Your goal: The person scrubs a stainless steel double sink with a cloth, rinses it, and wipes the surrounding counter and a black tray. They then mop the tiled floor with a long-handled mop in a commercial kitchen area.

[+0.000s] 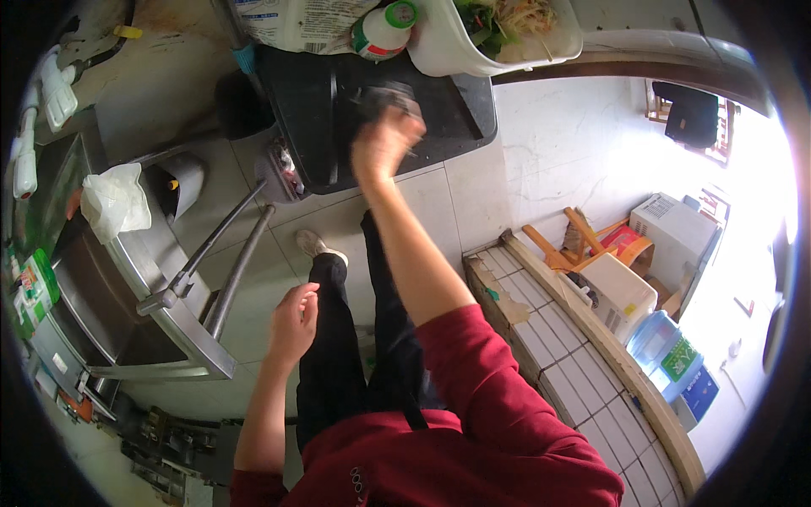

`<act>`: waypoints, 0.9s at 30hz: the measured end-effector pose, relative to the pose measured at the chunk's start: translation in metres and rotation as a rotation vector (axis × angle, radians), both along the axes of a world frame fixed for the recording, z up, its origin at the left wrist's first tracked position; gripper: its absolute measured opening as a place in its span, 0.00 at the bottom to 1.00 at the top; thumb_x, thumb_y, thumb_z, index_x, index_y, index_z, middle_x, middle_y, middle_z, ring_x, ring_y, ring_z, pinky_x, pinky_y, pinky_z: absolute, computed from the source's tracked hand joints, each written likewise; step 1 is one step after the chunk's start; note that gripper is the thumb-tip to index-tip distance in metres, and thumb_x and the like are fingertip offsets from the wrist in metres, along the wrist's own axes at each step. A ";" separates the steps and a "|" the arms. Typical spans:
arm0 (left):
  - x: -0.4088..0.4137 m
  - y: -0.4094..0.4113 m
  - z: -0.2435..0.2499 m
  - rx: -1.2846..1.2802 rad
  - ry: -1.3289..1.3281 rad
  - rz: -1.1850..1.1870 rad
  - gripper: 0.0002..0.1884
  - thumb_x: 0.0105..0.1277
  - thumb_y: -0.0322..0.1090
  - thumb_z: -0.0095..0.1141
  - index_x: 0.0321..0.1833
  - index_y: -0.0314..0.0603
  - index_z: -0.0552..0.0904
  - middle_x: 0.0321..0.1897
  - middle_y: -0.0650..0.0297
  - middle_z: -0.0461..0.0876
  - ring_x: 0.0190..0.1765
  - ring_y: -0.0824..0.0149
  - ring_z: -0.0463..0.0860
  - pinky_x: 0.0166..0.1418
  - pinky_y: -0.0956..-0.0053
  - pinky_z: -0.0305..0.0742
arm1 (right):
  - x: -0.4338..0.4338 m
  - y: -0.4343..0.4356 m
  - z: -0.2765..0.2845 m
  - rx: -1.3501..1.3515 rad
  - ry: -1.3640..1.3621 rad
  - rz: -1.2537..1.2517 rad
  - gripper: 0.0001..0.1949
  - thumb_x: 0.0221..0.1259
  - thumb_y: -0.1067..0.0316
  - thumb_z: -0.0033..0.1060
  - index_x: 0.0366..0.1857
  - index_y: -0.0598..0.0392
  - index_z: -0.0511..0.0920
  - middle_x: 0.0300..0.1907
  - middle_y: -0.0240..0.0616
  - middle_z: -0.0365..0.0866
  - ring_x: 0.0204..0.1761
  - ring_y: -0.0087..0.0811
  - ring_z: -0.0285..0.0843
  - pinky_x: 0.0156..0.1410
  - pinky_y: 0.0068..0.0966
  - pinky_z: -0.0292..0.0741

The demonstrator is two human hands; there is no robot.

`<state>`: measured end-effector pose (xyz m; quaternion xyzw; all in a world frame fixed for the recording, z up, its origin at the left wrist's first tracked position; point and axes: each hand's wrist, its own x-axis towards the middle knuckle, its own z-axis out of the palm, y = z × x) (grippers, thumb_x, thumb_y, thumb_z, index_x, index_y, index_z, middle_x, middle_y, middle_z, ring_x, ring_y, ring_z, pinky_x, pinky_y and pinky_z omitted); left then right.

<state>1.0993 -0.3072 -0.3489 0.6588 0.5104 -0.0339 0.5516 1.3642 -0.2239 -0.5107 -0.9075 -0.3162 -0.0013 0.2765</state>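
Note:
My right hand (385,142) is stretched forward over a black plastic panel (304,127) with raised ridges, perhaps a bin lid. It grips a dark grey object (388,95), blurred by motion, which may be a wire scourer. Whether that object touches the panel I cannot tell. My left hand (295,322) hangs in front of my left leg, fingers loosely curled, with nothing visible in it. Behind the panel stand a white bottle with a green cap (384,30), a white plastic tub (437,38) holding green leaves and pale shreds, and a printed plastic bag (301,25).
A stainless steel sink unit (136,279) stands at left, a white crumpled bag (117,199) on its edge. A long-handled dustpan (279,171) leans near the panel. On the right runs a tiled ledge (557,336); beyond it are a blue water bottle (662,345) and white appliances (675,222).

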 end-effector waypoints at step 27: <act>0.266 0.099 0.024 0.010 -0.648 0.391 0.22 0.74 0.38 0.58 0.65 0.35 0.72 0.48 0.53 0.82 0.46 0.68 0.84 0.47 0.75 0.83 | 0.075 -0.153 0.059 0.516 1.402 -0.312 0.15 0.63 0.77 0.55 0.54 0.57 0.77 0.46 0.31 0.80 0.46 0.23 0.77 0.52 0.22 0.74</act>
